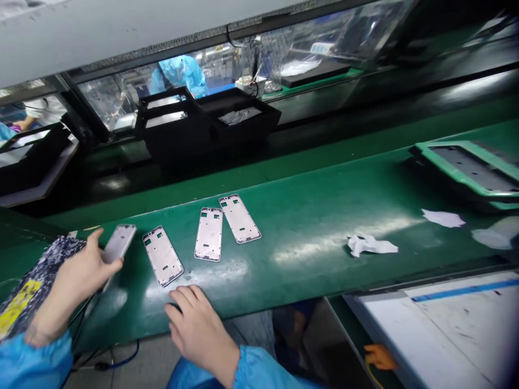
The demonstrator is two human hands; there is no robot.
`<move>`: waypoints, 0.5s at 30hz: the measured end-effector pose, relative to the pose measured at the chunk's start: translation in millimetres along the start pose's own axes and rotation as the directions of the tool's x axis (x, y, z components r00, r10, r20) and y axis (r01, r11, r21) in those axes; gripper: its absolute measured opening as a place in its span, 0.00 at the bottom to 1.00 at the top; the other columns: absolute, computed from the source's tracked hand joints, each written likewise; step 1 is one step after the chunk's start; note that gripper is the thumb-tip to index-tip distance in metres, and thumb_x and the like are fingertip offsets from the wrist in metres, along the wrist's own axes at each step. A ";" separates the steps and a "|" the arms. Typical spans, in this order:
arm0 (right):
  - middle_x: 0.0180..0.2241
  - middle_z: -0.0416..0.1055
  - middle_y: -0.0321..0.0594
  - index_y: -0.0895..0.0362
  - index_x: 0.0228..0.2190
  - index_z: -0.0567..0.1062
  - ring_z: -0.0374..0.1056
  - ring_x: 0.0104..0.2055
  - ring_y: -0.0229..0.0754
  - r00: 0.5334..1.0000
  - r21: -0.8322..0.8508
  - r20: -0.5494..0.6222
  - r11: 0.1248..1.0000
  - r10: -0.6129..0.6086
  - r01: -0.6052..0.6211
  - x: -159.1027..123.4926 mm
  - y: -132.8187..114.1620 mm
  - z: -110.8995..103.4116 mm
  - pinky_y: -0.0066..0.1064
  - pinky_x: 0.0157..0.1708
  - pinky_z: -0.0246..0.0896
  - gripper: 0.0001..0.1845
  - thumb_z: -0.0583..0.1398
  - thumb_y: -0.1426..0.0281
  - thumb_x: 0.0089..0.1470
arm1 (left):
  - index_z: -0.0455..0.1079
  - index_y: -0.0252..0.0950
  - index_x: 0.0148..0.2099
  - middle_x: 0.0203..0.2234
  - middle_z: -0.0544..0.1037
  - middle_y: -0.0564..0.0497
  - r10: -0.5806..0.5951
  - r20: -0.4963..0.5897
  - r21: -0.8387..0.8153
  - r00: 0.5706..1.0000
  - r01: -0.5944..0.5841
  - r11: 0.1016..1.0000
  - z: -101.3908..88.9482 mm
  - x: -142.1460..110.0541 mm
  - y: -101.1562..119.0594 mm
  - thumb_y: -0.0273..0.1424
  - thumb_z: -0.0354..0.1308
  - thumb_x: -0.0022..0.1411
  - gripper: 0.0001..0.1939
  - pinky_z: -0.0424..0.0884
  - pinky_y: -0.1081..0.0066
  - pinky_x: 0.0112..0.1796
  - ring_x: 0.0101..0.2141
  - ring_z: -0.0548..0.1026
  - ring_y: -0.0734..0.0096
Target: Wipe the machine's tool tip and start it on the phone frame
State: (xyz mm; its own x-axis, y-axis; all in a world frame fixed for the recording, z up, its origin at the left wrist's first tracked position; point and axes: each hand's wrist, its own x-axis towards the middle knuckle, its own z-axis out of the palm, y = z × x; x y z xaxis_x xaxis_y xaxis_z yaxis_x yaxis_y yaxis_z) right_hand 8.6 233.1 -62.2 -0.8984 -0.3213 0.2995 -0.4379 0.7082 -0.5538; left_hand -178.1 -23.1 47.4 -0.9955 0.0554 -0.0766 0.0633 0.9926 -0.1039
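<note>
At the left end of the green bench, my left hand [83, 268] grips a phone frame [120, 241] between thumb and fingers, tilted up off the surface. My right hand [198, 324] is at the bench's front edge, fingers loosely bent and holding nothing that I can see. Just beyond its fingertips lies a second phone frame [162, 256], flat with its cut-outs showing. Farther right, another phone frame [208, 234] and a slanted phone frame [240, 219] lie close together, their upper corners almost touching.
Crumpled white paper [371, 245] and a white scrap [443, 218] lie on the green bench [308, 216]. A green-rimmed tray [446, 167] stands at right. Left of my left hand is a speckled bundle [44, 270]. Black boxes [174, 129] stand behind; a person in blue [178, 75] is beyond.
</note>
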 end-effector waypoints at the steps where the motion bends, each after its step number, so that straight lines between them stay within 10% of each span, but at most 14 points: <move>1: 0.52 0.70 0.47 0.57 0.47 0.73 0.63 0.57 0.50 1.000 0.001 0.009 1.000 -0.026 0.026 1.1 -1.1 1.1 0.46 0.59 0.61 0.12 0.61 0.67 0.62 | 0.41 0.40 0.75 0.44 0.82 0.46 -0.001 0.018 -0.004 1.000 0.001 1.000 10.1 -18.8 1.0 0.58 0.57 0.60 0.51 0.72 0.56 0.41 0.40 0.81 0.40; 6: 0.58 0.67 0.44 0.56 0.49 0.72 0.59 0.63 0.49 0.999 0.003 0.020 1.000 -0.027 0.027 -6.2 -1.0 1.4 0.46 0.67 0.55 0.13 0.60 0.66 0.64 | 0.41 0.37 0.75 0.50 0.79 0.37 -0.049 0.000 0.053 0.999 0.049 0.997 43.1 -61.8 11.6 0.57 0.51 0.64 0.48 0.73 0.52 0.40 0.40 0.81 0.36; 15: 0.63 0.66 0.39 0.52 0.53 0.72 0.56 0.68 0.46 1.000 0.079 -0.015 0.997 0.027 -0.026 -29.2 15.1 -3.1 0.45 0.74 0.44 0.17 0.61 0.65 0.64 | 0.42 0.32 0.76 0.45 0.78 0.35 -0.005 -0.104 0.164 0.995 0.022 0.986 56.5 -37.9 40.6 0.54 0.50 0.66 0.47 0.73 0.53 0.39 0.39 0.81 0.37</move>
State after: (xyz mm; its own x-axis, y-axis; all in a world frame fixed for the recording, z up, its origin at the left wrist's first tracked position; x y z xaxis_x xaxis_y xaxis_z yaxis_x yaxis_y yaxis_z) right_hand 28.3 255.1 -76.9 -0.9093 -0.2927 0.2960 -0.4160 0.6643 -0.6211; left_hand -133.8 9.0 -10.0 -0.9977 0.0617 0.0279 0.0521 0.9625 -0.2663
